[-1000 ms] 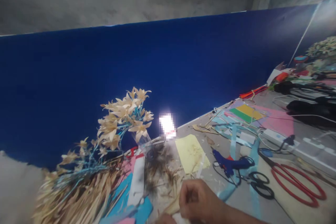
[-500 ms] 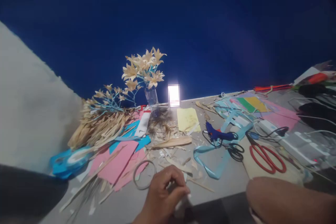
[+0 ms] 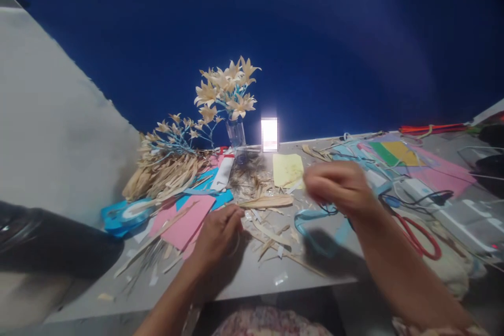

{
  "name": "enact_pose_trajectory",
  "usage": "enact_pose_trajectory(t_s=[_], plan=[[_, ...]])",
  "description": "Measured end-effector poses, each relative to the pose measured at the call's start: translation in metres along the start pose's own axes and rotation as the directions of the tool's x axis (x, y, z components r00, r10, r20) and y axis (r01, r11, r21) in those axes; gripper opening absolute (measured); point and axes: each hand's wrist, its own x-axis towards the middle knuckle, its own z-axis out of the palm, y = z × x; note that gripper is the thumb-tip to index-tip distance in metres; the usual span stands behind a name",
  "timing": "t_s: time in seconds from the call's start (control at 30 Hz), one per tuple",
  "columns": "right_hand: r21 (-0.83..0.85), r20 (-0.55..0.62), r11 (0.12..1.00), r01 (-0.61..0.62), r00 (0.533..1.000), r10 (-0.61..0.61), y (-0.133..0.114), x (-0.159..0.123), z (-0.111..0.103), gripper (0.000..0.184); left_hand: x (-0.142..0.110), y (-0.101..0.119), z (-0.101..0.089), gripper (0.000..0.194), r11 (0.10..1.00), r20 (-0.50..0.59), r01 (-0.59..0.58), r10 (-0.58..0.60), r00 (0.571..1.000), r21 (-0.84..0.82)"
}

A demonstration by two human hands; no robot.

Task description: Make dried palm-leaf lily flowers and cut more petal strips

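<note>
My left hand (image 3: pixel 220 231) is low over the table beside the pink paper sheets (image 3: pixel 192 220), its fingers drawn together. Part of a thin ring (image 3: pixel 237 244) shows behind it; whether the fingers hold it is unclear. My right hand (image 3: pixel 336 186), slightly blurred, is raised with curled fingers in front of the place where a blue glue gun lay. The gun is hidden, and I cannot see what these fingers hold. Light blue ribbon (image 3: pixel 305 226) lies below this hand, and red-handled scissors (image 3: pixel 423 236) are partly behind the forearm.
Pale artificial flowers (image 3: pixel 228 89) stand in a clear vase (image 3: pixel 237 142) near the blue wall. Dried husks (image 3: pixel 161 178) and a blue tape dispenser (image 3: pixel 126 215) lie left. Yellow paper (image 3: pixel 288 168) is central. A white power strip (image 3: pixel 437 215) with cables lies right.
My right hand has come in from the lower right and up over the glue gun. My left hand has moved left and further forward over the table. The view has shifted slightly.
</note>
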Motion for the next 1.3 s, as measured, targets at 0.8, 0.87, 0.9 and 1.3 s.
enact_pose_trajectory(t_s=[0.8,0.87,0.9,1.3], plan=[[-0.714,0.397,0.651,0.257,0.915,0.075,0.078,0.008,0.069,0.012,0.001,-0.025,0.022,0.016,0.984,-0.088,0.174,-0.177,0.980,-0.037],[-0.697,0.378,0.673,0.246,0.924,0.053,0.080,0.007,0.070,0.012,0.002,-0.021,0.030,0.015,0.978,-0.034,0.077,-0.072,0.997,0.192],[-0.688,0.367,0.685,0.241,0.929,0.041,0.080,0.006,0.071,0.012,0.003,-0.020,0.035,0.015,0.958,-0.002,0.050,-0.052,0.999,0.283],[-0.469,0.245,0.858,0.209,0.964,-0.101,0.082,0.005,0.069,0.018,0.006,-0.018,0.032,0.022,0.956,-0.073,0.085,-0.067,0.995,0.281]])
